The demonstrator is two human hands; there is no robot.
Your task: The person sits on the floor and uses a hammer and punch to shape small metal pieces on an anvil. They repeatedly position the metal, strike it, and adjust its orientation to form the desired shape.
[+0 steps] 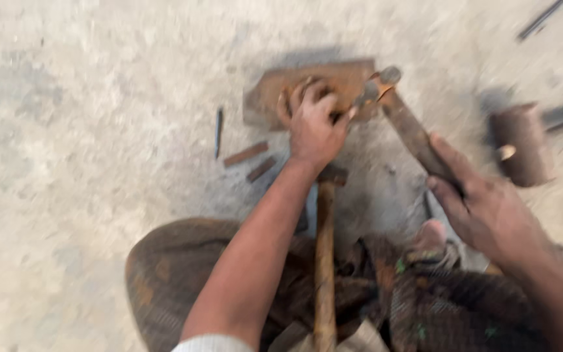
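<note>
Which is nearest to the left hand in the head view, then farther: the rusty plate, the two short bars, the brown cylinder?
From the left hand:
1. Rusty plate, directly under it, touching.
2. Two short bars, on the floor just to its left.
3. Brown cylinder, far right.

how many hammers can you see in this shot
2. One hammer is in the right hand, its head near the left hand on the rusty block. Another hammer lies under the left forearm. Blur may hide more.
</note>
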